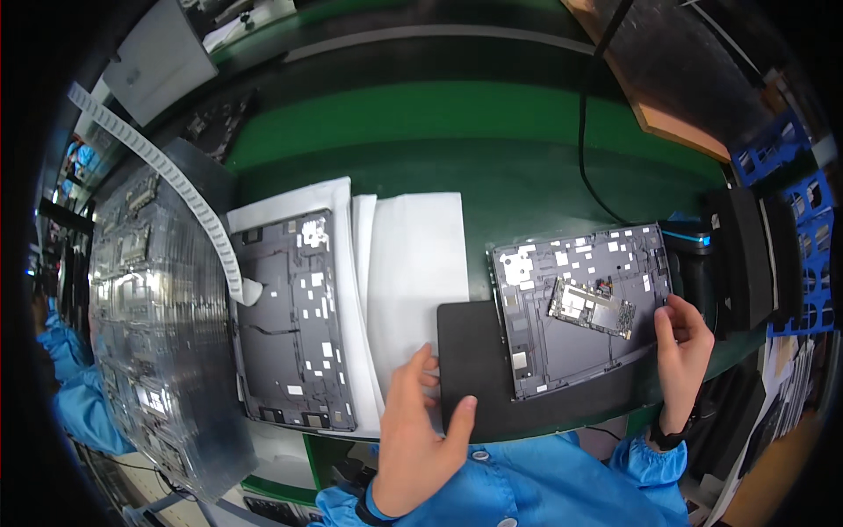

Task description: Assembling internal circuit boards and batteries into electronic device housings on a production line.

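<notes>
A grey tablet back cover (571,351), with several white pads on its inner side, lies on a black mat (470,360) at the right. A circuit board (590,307) rests loose and slanted inside it. At the cover's right edge is my right hand (687,351), its fingers curled and the thumb against the rim. My left hand (421,430) hovers over the mat's left edge, thumb and fingers apart, holding nothing. To its left, a second grey tablet back cover (281,351) sits on white foam sheets (417,246).
Clear plastic trays (167,325) holding boards are stacked at the left. A pale label strip (176,176) curves down to the left cover. At the right stand a black handheld device with a blue stripe (689,237), its cable, and blue plastic racks (803,228). The bench (518,193) is green.
</notes>
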Demonstrator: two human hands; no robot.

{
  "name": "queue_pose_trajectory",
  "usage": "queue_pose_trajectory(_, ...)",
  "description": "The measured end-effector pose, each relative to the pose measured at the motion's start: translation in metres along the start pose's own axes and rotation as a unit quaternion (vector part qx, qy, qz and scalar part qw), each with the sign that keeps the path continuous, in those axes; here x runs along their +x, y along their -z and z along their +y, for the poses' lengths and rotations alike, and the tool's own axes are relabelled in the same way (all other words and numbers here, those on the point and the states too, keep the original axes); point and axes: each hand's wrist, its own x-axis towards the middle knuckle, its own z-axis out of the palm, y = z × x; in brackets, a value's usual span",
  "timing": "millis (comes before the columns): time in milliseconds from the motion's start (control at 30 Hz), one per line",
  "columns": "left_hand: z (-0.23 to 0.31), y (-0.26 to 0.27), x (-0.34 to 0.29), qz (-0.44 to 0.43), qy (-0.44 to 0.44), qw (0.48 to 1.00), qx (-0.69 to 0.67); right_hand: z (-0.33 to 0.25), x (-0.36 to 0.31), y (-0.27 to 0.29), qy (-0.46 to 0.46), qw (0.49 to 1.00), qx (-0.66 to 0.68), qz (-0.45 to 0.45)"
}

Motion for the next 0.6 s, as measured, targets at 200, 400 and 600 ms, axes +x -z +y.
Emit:
queue_pose_trajectory(200,-0.008,0.006,-0.001,-0.021,0.011,0.994,-0.103,-0.014,0.003,0.007,-0.103,0.973,-0.185,-0.094)
queue_pose_trajectory(400,-0.007,0.005,0.006,-0.062,-0.016,0.993,-0.098,0.013,0.019,0.016,-0.035,0.985,-0.144,-0.091)
queue_pose_trajectory(600,-0.009,-0.006,0.009,-0.072,-0.012,0.993,-0.097,-0.006,-0.010,0.012,-0.013,0.977,0.086,-0.196)
